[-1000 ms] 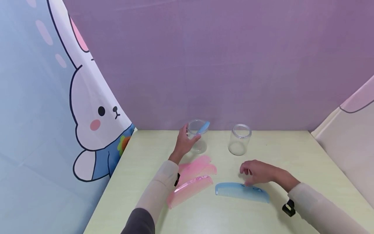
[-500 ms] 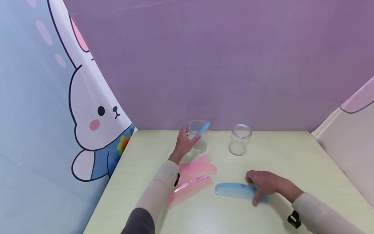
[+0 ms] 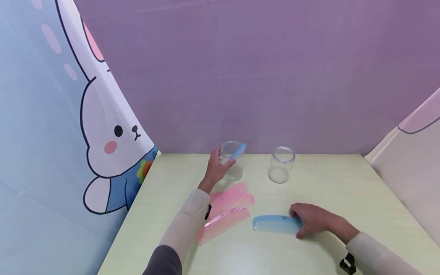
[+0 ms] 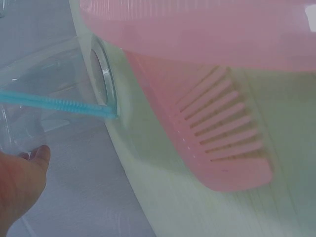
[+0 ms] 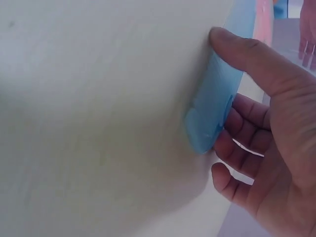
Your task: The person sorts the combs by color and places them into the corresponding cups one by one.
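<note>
At the back of the table my left hand (image 3: 215,168) grips a clear jar (image 3: 234,173) by its side. A blue comb (image 3: 239,150) leans inside that jar, its end rising over the rim. My right hand (image 3: 312,219) holds another blue comb (image 3: 276,224) by its right end, flat on the table. In the right wrist view the thumb lies along one long edge of this comb (image 5: 217,94) and curled fingers touch the other. Several pink combs (image 3: 225,222) lie beneath and beside my left forearm. One pink comb (image 4: 232,175) shows its teeth close up in the left wrist view.
A second clear jar (image 3: 279,172) stands to the right of the held one, near the table's back edge. Behind the table (image 3: 330,179) hangs a purple cloth (image 3: 254,76). A cloth with a rabbit picture (image 3: 103,152) hangs at the left.
My right hand has come down and toward me onto the blue comb's right end, its thumb and fingers now at both edges. The left hand stays on the jar.
</note>
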### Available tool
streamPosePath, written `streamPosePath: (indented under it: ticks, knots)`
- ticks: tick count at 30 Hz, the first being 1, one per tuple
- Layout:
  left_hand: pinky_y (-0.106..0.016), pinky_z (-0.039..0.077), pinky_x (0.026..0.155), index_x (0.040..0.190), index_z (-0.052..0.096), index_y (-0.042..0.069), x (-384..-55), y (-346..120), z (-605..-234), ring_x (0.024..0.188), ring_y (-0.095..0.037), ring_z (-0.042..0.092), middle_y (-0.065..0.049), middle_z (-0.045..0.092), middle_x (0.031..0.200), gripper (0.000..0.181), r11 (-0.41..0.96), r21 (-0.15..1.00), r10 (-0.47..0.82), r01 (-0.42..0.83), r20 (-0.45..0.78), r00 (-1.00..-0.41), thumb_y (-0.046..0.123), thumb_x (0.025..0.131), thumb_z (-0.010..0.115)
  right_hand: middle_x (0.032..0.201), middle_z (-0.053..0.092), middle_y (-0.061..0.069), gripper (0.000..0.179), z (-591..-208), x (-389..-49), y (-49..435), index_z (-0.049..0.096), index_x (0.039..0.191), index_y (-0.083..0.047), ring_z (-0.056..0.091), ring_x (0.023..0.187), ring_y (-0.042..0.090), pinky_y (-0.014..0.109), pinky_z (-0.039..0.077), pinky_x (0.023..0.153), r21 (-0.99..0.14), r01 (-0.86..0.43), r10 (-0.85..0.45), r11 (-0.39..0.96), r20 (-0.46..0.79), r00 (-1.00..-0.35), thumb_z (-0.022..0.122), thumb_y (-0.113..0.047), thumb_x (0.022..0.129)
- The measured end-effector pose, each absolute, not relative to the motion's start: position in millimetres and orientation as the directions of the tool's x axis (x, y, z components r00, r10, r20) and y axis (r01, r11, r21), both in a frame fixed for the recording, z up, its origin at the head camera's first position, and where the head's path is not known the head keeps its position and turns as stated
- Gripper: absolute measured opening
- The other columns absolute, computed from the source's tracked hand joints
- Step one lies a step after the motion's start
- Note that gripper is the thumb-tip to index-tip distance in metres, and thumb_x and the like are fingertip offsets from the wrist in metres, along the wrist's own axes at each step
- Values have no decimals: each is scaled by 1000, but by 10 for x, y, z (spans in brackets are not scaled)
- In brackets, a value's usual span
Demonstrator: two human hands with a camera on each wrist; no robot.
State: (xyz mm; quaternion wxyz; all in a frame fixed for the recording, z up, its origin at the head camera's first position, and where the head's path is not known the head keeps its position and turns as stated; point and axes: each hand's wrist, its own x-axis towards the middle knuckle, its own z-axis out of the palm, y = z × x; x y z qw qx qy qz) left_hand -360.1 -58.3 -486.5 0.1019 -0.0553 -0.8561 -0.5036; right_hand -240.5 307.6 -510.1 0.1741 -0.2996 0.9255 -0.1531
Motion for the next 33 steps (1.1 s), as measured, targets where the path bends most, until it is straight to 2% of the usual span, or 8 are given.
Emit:
streamPosePath:
  ticks: [5,12,21,25,29,33]
  knots:
    - [-54,39,116,160,26,8,-3589,-584,-4863,141,-37,45,-19,42,156,95,487,852,-11,192,225,-974,46,89,76,88,52,-12,45,-5152,-2384,3107,59,101,-19,44,78,3,22,39,69,-400,-541,-637,740,-157,-755,88,-36,70]
    - [-52,38,117,161,24,9,-3577,-603,-4863,143,-35,43,-17,39,158,93,488,851,8,195,219,-976,45,91,73,95,56,-12,43,-5149,-2309,3112,65,106,-17,48,83,2,24,45,72,-406,-564,-638,720,-66,-767,86,-34,72]
    - [-52,40,116,161,25,8,-3575,-619,-4846,142,-36,45,-18,40,157,93,493,848,1,196,225,-974,45,91,74,97,61,-10,54,-5189,-2281,3170,67,118,-20,52,83,3,24,47,69,-320,-613,-620,722,94,-779,88,-38,71]
    - [-52,40,116,161,26,8,-3573,-621,-4849,141,-36,45,-18,41,157,92,489,849,1,200,229,-973,45,91,74,99,64,-8,55,-5171,-2290,3179,69,120,-18,54,84,4,25,49,70,-328,-600,-607,729,93,-789,88,-37,72]
    - [-53,39,117,161,25,8,-3567,-617,-4842,142,-36,44,-18,40,158,93,487,851,1,197,225,-974,45,91,74,103,66,-6,54,-5161,-2302,3192,69,115,-11,57,88,6,27,52,74,-357,-573,-596,738,55,-801,89,-35,71]
    - [-53,38,117,160,26,7,-3564,-615,-4835,142,-36,44,-19,41,157,93,482,853,3,201,229,-974,45,90,74,103,65,-6,52,-5158,-2314,3225,68,111,-11,57,89,6,28,53,76,-379,-560,-593,737,37,-805,91,-33,70]
